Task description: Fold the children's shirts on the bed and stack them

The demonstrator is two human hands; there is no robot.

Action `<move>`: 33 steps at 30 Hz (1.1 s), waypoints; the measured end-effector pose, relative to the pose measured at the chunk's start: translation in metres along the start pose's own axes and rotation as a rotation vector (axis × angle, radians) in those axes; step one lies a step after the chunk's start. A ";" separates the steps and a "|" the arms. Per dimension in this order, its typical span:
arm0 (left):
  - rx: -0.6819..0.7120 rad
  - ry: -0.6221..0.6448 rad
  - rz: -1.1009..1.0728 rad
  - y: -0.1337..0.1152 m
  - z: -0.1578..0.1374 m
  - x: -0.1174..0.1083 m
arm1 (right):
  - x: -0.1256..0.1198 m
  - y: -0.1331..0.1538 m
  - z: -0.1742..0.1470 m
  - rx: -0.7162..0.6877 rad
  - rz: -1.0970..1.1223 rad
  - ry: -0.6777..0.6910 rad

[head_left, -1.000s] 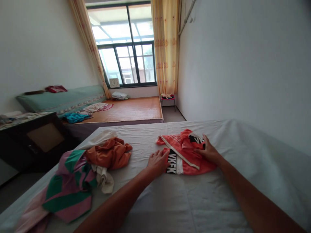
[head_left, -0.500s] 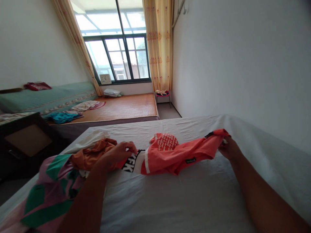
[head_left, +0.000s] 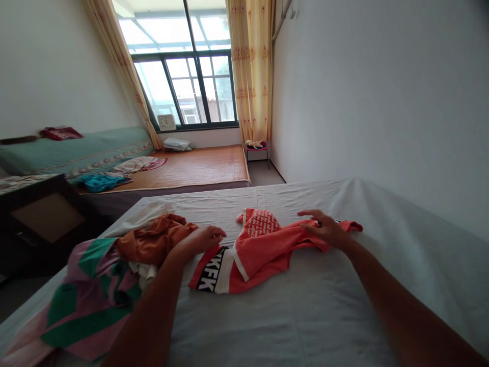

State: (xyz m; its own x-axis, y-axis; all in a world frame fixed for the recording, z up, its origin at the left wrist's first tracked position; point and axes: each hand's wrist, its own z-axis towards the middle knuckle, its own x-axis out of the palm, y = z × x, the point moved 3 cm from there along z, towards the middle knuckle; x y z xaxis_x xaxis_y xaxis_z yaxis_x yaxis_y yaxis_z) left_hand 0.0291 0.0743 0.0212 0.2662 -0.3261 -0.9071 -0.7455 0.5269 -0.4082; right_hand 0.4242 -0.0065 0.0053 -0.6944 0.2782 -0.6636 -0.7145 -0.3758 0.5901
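Note:
A coral-red garment (head_left: 263, 255), likely a child's top, lies rumpled on the grey-white sheet (head_left: 267, 326). Black-and-white lettering runs along its left end, and a patch of white print on red shows at its upper middle. My left hand (head_left: 206, 238) is just above the lettered end, fingers stretched loosely to the right, gripping nothing visible. Over the garment's right part hovers my right hand (head_left: 324, 228), its fingers spread and pointing left. Whether its lower fingers touch the cloth is hard to tell.
Left of the garment is a pile of clothes: a brown-orange piece (head_left: 153, 239) and a pink-and-green one (head_left: 91, 295). Beyond stands a second bed with a brown mat (head_left: 202, 165), beside a dark cabinet (head_left: 42, 214). A white wall (head_left: 382, 102) rises on the right.
Both hands have let go of the garment. Its right end has dropped onto the sheet, and its lettered end lies flatter. My right hand has moved left over the cloth.

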 end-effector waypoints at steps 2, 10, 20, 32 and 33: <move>0.036 0.064 0.005 -0.007 0.002 0.009 | 0.031 0.031 0.001 -0.119 0.005 0.242; 0.127 0.182 -0.001 -0.002 0.002 0.020 | 0.051 0.051 -0.006 0.053 0.396 0.471; 0.088 0.089 0.019 0.005 0.002 0.015 | -0.057 -0.038 0.079 0.568 0.768 -0.459; 0.159 -0.137 0.067 -0.010 0.011 0.012 | -0.050 -0.084 -0.002 0.511 0.169 -0.082; 0.213 -0.089 0.035 -0.014 0.011 0.015 | -0.048 -0.087 -0.011 0.508 0.104 -0.030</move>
State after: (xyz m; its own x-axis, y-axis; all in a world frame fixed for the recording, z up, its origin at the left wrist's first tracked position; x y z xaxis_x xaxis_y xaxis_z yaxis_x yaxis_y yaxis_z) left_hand 0.0501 0.0702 0.0124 0.3022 -0.2397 -0.9226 -0.6120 0.6933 -0.3806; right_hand 0.5201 0.0028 -0.0194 -0.7605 0.2904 -0.5808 -0.5880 0.0718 0.8057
